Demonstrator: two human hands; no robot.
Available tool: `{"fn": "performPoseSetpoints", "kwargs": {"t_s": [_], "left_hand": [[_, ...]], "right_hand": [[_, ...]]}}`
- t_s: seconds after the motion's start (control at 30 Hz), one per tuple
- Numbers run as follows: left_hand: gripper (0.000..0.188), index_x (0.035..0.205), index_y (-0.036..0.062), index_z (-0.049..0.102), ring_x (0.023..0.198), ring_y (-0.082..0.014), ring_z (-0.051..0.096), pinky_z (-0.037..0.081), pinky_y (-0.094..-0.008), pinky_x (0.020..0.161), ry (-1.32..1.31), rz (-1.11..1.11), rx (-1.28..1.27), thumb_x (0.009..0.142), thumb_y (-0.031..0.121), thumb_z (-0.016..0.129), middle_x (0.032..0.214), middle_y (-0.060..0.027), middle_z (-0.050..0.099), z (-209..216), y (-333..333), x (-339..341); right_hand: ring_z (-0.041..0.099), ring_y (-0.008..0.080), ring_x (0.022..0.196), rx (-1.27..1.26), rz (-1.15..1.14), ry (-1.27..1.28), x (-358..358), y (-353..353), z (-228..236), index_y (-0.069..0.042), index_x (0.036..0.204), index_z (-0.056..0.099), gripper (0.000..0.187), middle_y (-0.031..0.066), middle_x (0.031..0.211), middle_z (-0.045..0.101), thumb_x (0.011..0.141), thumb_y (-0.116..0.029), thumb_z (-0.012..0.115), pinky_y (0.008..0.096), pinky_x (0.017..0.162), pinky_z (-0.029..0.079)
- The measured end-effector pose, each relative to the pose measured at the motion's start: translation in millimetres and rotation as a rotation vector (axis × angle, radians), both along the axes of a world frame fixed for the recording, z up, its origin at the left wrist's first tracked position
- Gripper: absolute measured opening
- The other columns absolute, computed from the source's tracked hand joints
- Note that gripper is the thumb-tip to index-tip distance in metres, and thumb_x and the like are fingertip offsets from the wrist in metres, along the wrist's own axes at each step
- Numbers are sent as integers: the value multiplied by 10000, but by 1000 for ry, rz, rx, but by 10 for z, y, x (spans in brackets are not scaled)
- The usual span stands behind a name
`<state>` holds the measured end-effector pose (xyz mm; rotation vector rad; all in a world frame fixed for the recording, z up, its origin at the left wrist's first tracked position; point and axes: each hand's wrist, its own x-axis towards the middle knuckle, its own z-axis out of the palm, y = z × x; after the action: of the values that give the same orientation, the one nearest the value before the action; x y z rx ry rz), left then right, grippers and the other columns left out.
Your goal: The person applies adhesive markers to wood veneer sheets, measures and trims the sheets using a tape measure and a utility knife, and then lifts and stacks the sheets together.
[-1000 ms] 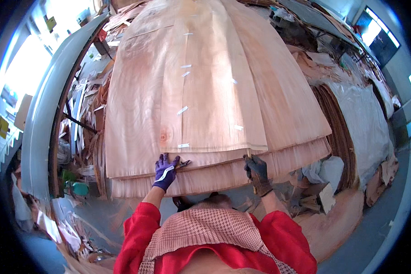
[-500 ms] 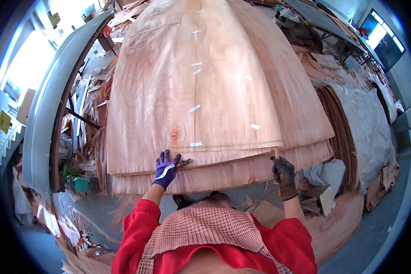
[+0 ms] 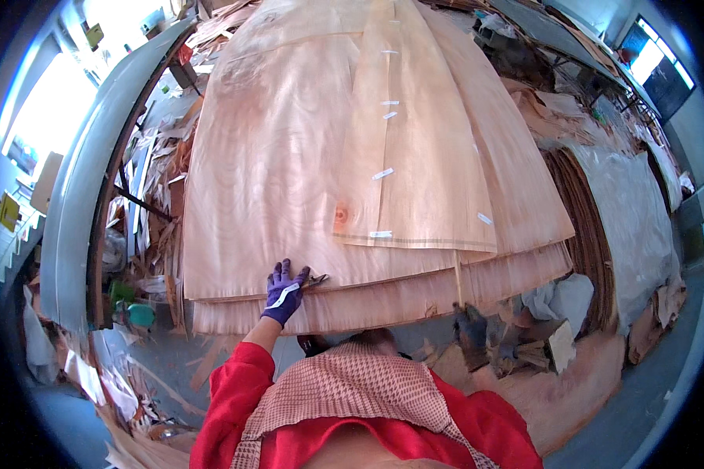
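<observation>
The left hand (image 3: pixel 283 293) lies flat, fingers spread, on the veneer stack (image 3: pixel 289 195) (near edge). The right hand (image 3: pixel 471 332), below the edge, is blurred; its grip cannot be told.

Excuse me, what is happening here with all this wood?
A person in a red top stands at a stack of thin veneer sheets. The left hand, in a purple glove, presses flat on the stack's near edge, beside a small dark tool. The right hand, in a dark glove, is below the stack's edge, blurred, under a thin wood strip. White tape pieces join the top sheets.
</observation>
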<state>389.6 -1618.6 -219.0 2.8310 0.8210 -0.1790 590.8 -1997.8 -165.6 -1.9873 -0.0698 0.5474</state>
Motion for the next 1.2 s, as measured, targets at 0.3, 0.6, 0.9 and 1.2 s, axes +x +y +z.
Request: {"fn": "performPoseSetpoints", "kwargs": {"t_s": [0.3,0.6,0.9,1.2], "left_hand": [[475,1256,266,435,1238,-421,257,234,-516,988,-12,-4,-11,787,234,503,1355,-230,259,-46,26,-9],[473,1260,263,428,1242,-425,248,228,-521,988,1,-7,-15,793,228,488,1353,-245,250,-35,27,1],[480,1265,262,421,1243,-426,243,226,-523,990,4,-1,-28,792,203,473,1357,-242,245,-55,58,-31],[461,1230,260,459,1229,-412,279,254,-509,979,-84,15,-98,773,218,512,1343,-228,283,79,57,-78]], "right_hand": [[441,74,524,161,-122,9,715,-567,732,-36,921,620,189,-33,627,507,830,-186,552,228,466,350],[455,104,536,-504,-188,-506,1672,-1985,1639,-2,884,597,182,29,631,519,815,-164,549,275,497,372],[524,122,663,-346,-199,-327,1513,-1990,872,12,999,603,284,34,811,610,786,-177,610,271,602,435],[440,93,551,-157,-205,-480,1221,-1912,1303,2,913,601,199,-2,656,525,793,-156,594,268,502,366]]}}
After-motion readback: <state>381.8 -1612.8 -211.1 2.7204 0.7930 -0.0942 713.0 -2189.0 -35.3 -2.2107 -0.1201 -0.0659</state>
